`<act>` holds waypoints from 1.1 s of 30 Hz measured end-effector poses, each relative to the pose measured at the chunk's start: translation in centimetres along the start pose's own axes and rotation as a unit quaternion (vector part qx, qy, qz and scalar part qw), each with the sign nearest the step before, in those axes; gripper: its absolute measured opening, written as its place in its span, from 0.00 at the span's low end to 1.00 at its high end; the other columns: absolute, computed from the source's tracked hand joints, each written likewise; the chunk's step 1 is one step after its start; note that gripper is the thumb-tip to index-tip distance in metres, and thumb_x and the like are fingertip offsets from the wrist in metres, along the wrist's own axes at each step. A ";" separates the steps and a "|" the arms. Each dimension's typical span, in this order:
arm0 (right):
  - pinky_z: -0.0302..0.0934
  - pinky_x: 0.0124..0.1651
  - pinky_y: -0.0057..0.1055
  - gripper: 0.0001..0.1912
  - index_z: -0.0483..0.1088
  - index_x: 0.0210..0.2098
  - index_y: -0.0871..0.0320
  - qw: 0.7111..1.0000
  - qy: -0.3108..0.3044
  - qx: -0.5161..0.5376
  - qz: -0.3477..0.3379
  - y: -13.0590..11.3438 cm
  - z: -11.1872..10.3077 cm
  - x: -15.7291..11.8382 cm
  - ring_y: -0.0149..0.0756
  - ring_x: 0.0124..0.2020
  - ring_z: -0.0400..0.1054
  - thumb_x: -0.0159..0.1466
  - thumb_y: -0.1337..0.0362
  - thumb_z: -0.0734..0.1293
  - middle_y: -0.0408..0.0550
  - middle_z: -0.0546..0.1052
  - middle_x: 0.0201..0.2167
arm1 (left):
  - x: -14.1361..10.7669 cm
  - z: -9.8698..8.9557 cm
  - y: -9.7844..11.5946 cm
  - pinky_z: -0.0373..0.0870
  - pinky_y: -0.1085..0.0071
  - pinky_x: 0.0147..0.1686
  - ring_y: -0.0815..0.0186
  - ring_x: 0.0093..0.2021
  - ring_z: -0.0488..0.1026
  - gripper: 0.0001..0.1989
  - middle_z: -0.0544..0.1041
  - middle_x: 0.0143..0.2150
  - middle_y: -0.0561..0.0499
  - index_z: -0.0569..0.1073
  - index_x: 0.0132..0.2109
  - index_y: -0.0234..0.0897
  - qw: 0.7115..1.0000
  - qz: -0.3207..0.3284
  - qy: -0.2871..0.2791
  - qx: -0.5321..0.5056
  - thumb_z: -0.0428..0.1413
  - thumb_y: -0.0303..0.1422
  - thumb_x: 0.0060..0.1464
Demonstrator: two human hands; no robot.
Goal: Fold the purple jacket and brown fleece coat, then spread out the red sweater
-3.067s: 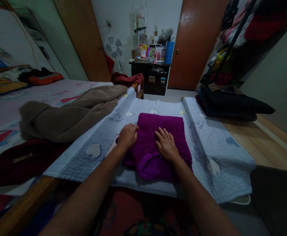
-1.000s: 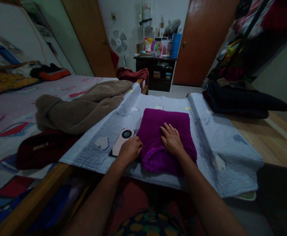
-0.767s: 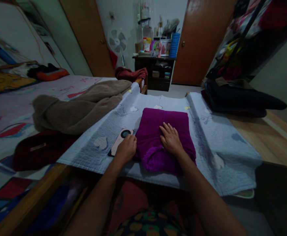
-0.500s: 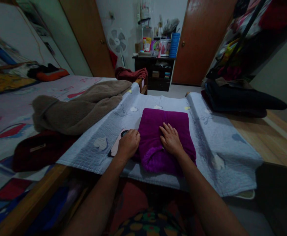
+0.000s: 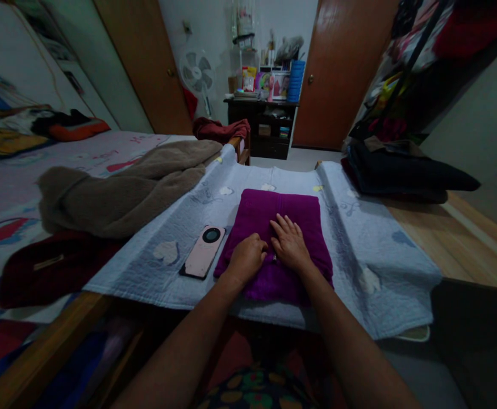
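Note:
A folded purple zip jacket (image 5: pixel 286 204) lies in front of me on a light blue quilted cloth (image 5: pixel 350 227). My left hand (image 5: pixel 248 258) is on the jacket's left part, with its fingers curled in and pressed on the fabric. Just to the right, my right hand (image 5: pixel 289 244) rests flat on the jacket, fingers stretched out. A small zipper pull (image 5: pixel 275 258) shows between the two hands. Left of the jacket, a pink phone (image 5: pixel 203 253) with a round dark camera ring lies on the cloth.
A grey-brown fluffy garment (image 5: pixel 124 196) and a dark red garment (image 5: pixel 56 267) lie on the bed at left. Dark folded clothes (image 5: pixel 405 173) are stacked on the wooden surface (image 5: pixel 427 227) at right. Farther back stand a fan (image 5: pixel 197 72) and a dark cabinet (image 5: pixel 263 133).
My left hand has moved right, from beside the phone onto the jacket, uncovering the phone. The jacket's lower left part now spreads wider. My right hand stays flat on the jacket.

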State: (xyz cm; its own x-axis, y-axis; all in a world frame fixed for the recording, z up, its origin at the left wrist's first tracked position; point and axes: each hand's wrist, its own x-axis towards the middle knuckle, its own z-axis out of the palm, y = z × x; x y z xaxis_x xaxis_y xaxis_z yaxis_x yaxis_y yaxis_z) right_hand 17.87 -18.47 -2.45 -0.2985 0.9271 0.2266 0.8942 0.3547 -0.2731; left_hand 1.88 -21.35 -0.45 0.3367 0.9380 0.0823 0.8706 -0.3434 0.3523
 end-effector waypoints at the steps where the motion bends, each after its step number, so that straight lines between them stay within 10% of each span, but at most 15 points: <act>1: 0.38 0.69 0.47 0.27 0.58 0.65 0.55 1.000 0.000 0.002 0.000 0.0 0.0 0.0 0.43 0.71 0.41 0.67 0.62 0.58 0.48 0.52 0.70 | 0.1 0.1 0.1 0.67 0.70 0.41 0.64 0.39 0.72 0.06 0.72 0.38 0.49 0.78 0.39 0.39 1.000 -0.002 -0.003 0.018 0.56 0.29 0.57; 15: 0.39 0.69 0.48 0.26 0.61 0.63 0.55 0.998 0.029 0.048 -0.001 0.2 0.5 0.0 0.43 0.70 0.43 0.65 0.64 0.60 0.48 0.56 0.69 | -0.7 1.3 0.1 0.65 0.69 0.39 0.62 0.41 0.70 0.04 0.71 0.40 0.49 0.71 0.38 0.40 0.996 0.023 0.062 0.062 0.52 0.28 0.58; 24: 0.60 0.59 0.36 0.25 0.60 0.62 0.57 0.931 0.093 0.341 0.087 3.3 -2.9 -1.8 0.36 0.58 0.65 0.66 0.62 0.56 0.53 0.70 0.59 | -0.9 1.4 -0.4 0.63 0.69 0.40 0.63 0.39 0.72 0.06 0.73 0.38 0.50 0.65 0.40 0.40 0.996 -0.003 0.092 -0.014 0.44 0.30 0.64; 28: 0.64 0.53 0.38 0.19 0.67 0.52 0.58 0.894 0.148 0.394 0.153 5.8 -4.6 -4.4 0.40 0.50 0.71 0.63 0.60 0.59 0.54 0.76 0.50 | -0.9 1.3 -0.7 0.61 0.70 0.36 0.64 0.37 0.74 0.08 0.74 0.36 0.52 0.64 0.42 0.41 0.992 -0.036 0.103 -0.059 0.41 0.33 0.67; 33: 0.64 0.45 0.37 0.10 0.72 0.36 0.56 0.932 0.125 0.304 0.153 7.6 -5.4 -6.9 0.39 0.39 0.70 0.61 0.61 0.60 0.48 0.76 0.36 | -0.7 1.0 -0.8 0.58 0.72 0.33 0.65 0.33 0.73 0.15 0.74 0.31 0.53 0.65 0.36 0.41 0.988 -0.093 0.084 -0.092 0.39 0.36 0.68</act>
State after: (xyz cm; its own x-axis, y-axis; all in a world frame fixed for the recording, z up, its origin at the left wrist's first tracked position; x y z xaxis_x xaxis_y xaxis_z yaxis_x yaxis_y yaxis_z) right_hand 28.55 -22.86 -1.03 0.0942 0.9656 0.2423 0.5483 0.1529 -0.8222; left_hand 1.31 -21.79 -1.69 0.0995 0.9838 0.1491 0.8265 -0.1651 0.5382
